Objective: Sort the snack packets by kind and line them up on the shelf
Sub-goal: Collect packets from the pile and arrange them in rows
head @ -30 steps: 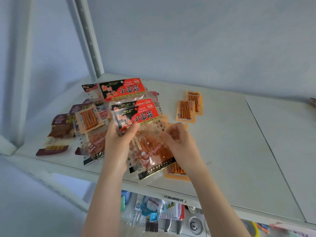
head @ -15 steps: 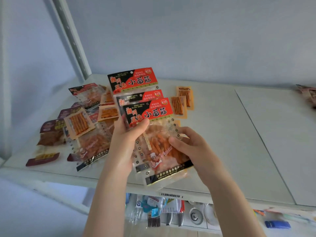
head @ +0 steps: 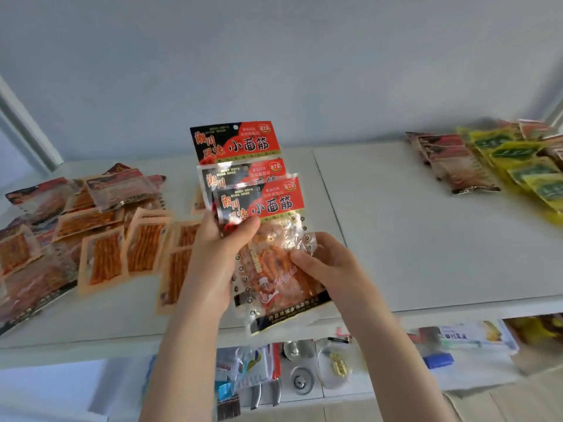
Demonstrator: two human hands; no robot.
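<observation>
Both hands hold a fanned stack of three red-and-black snack packets upright above the white shelf. My left hand grips the stack from the left, thumb on the front packet. My right hand pinches the clear lower part of the front packet. A loose heap of small orange packets and larger clear packets covers the shelf's left side. At the far right lie dark red-brown packets and yellow-green packets in overlapping rows.
The shelf's back is a pale blue wall. A seam divides the two shelf boards just right of the held stack. A lower shelf under the front edge holds assorted small packaged goods. A slotted upright post stands at the left.
The view has swung right, so the sorted rows at the far right now show. The held stack has risen slightly and stayed in both hands.
</observation>
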